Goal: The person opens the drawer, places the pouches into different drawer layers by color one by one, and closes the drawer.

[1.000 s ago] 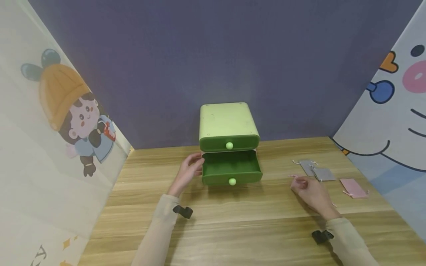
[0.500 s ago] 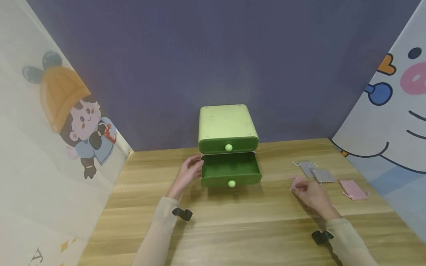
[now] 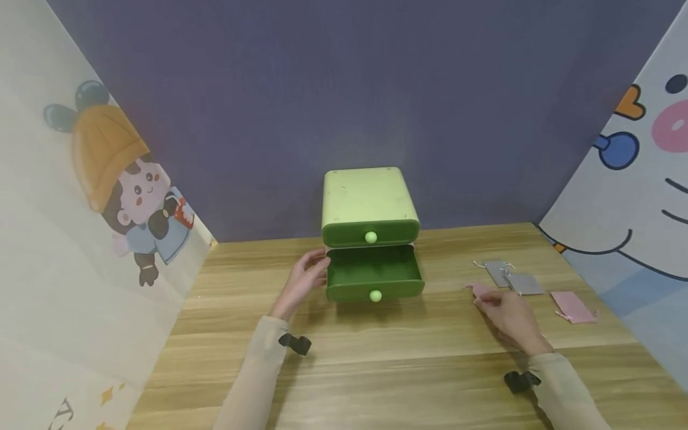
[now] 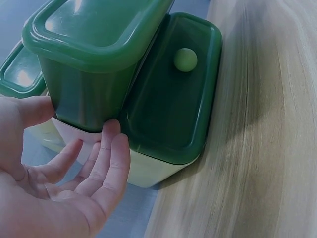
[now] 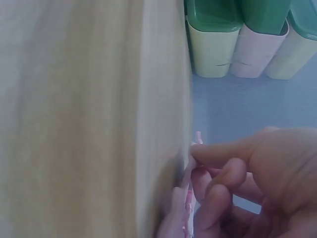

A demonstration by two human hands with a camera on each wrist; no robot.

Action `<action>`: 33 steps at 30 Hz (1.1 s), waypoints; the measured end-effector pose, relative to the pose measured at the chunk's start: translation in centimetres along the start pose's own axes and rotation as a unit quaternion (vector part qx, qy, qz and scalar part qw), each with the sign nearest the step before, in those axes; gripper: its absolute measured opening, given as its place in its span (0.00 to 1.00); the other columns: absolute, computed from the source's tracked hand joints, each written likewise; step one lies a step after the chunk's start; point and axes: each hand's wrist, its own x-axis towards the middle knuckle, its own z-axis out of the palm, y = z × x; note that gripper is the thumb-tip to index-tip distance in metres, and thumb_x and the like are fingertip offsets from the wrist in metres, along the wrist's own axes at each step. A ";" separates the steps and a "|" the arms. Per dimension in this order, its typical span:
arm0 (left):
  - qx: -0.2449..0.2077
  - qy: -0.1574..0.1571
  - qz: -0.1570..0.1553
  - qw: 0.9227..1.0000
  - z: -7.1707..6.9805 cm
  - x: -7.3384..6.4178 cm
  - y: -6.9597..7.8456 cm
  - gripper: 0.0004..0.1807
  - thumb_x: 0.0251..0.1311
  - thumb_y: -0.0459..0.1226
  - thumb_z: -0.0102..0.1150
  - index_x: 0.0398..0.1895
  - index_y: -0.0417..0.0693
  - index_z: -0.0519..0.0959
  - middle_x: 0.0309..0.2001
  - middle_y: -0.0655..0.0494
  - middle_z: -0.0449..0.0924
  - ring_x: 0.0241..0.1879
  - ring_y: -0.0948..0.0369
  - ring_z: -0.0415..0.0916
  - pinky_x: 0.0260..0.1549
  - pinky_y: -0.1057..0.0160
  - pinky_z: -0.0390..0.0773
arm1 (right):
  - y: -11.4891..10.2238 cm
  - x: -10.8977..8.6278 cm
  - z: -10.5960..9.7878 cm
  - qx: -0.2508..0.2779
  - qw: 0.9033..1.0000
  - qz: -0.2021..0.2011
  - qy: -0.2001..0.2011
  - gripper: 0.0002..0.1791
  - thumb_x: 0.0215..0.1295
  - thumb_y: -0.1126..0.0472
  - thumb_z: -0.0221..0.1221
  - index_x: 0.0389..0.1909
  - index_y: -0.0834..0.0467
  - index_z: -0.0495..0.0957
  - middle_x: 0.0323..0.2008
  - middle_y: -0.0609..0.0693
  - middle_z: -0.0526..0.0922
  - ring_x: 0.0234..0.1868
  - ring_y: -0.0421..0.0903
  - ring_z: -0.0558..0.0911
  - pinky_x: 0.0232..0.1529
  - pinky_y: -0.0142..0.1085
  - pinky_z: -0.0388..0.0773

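Observation:
A small green drawer cabinet [image 3: 369, 194] stands by the back wall, with its green drawer [image 3: 373, 289] pulled out below the closed top one. My left hand [image 3: 302, 282] is at the left side of this drawer; in the left wrist view thumb and fingertips touch its side and the pinkish casing [image 4: 81, 140], fingers loosely bent. Over at the right, my right hand [image 3: 509, 316] pinches a pink drawstring pouch [image 3: 480, 290] between thumb and forefinger, low over the table. In the right wrist view pink cloth [image 5: 172, 218] shows beneath the fingers, mostly hidden.
Two grey drawstring pouches [image 3: 525, 283] overlap behind my right hand, and a flat pink pouch [image 3: 573, 307] lies to its right. A lower drawer with a round knob [image 4: 185, 60] shows in the left wrist view. Walls bound the wooden table [image 3: 376, 370].
The held pink pouch has shifted slightly and now leans left of the right fingertips, which have moved a little to the right. The left hand and drawer stay put.

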 end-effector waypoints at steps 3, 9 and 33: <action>0.000 -0.001 -0.002 1.000 0.0 0.0 0.0 0.32 0.79 0.46 0.58 0.78 0.42 0.67 0.71 0.36 0.75 0.54 0.51 0.85 0.64 0.41 0.84 | -0.3 -0.1 -0.2 0.013 1.000 -0.011 0.019 0.20 0.77 0.54 0.64 0.52 0.70 0.86 0.52 0.70 0.88 0.42 0.54 0.87 0.42 0.47 0.87; 0.001 -0.003 -0.004 1.000 0.0 0.2 0.1 0.32 0.79 0.47 0.57 0.79 0.41 0.67 0.70 0.36 0.74 0.53 0.52 0.85 0.64 0.44 0.85 | -0.9 -0.4 -0.6 0.029 0.996 -0.041 0.068 0.19 0.76 0.54 0.65 0.51 0.68 0.88 0.44 0.65 0.91 0.35 0.48 0.84 0.33 0.34 0.80; -0.006 0.000 -0.003 1.000 0.0 0.2 0.0 0.31 0.79 0.46 0.58 0.78 0.41 0.68 0.71 0.37 0.75 0.54 0.50 0.85 0.57 0.51 0.89 | -4.9 -1.6 -2.2 0.050 0.978 -0.115 0.163 0.11 0.72 0.57 0.69 0.48 0.60 0.91 0.40 0.60 0.92 0.10 0.32 0.60 0.09 0.31 0.59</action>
